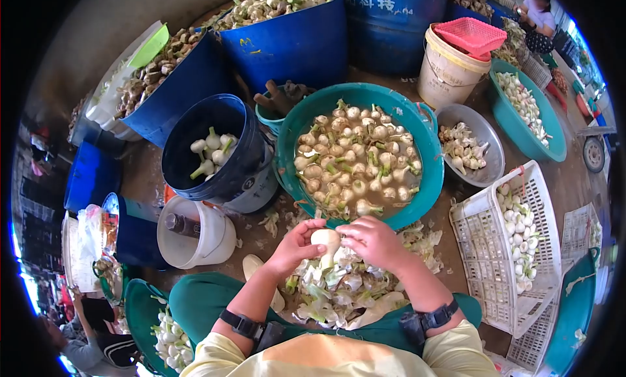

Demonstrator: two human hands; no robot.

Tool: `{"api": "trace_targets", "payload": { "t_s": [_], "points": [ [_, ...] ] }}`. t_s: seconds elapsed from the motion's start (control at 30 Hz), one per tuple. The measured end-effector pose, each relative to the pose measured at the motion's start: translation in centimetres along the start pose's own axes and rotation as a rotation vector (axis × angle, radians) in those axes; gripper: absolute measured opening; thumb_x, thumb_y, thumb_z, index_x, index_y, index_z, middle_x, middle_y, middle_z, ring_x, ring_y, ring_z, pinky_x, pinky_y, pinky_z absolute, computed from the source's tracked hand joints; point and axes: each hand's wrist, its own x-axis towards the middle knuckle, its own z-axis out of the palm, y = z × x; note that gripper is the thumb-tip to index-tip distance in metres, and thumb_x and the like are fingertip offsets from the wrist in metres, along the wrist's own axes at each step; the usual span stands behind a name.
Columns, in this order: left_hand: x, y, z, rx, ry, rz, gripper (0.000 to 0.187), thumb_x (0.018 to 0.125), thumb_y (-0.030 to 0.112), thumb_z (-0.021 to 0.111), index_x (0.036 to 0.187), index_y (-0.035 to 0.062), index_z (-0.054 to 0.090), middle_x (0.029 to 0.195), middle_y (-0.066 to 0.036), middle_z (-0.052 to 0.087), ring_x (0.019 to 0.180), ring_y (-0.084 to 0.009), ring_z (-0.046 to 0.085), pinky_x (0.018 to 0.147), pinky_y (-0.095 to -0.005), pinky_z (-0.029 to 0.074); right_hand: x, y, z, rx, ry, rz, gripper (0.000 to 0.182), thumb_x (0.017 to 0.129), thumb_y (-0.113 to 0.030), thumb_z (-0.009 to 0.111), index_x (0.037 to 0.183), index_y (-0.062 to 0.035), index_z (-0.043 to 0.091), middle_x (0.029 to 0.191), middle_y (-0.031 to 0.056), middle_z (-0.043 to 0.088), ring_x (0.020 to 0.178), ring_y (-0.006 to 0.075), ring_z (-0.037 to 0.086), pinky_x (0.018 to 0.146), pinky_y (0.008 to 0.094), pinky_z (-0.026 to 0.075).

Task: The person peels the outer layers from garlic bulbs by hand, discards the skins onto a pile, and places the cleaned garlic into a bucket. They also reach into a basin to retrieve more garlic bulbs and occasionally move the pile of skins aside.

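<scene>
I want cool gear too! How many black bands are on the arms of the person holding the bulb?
2: one black band on the left forearm, another on the right forearm. The sleeves could hide more.

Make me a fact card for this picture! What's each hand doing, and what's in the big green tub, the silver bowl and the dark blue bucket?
Left hand: holding a pale garlic bulb
Right hand: fingers beside the bulb; touching unclear
Green tub: many bulbs in brownish water
Silver bowl: pale garlic pieces
Dark blue bucket: a few white bulbs with green stems
Between the legs: heap of peelings
</scene>
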Motion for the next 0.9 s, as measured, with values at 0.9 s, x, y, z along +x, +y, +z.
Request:
{"api": "trace_targets", "payload": {
  "t_s": [0.9],
  "points": [
    [1.4,-0.3,1.6,0.392,0.047,0.034,0.042,0.069,0.017,0.074,0.103,0.0007,0.056,0.087,-0.001,0.058,0.080,-0.0067,0.054,0.072,-0.0219,0.044,1.2,4.0,0.5,-0.006,-0.144,0.121,0.005,0.072,-0.009,0.056,0.075,-0.0047,0.055,0.068,0.0089,0.054,0.070,0.0253,0.054,0.066,0.0387,0.044]
  ]
}}
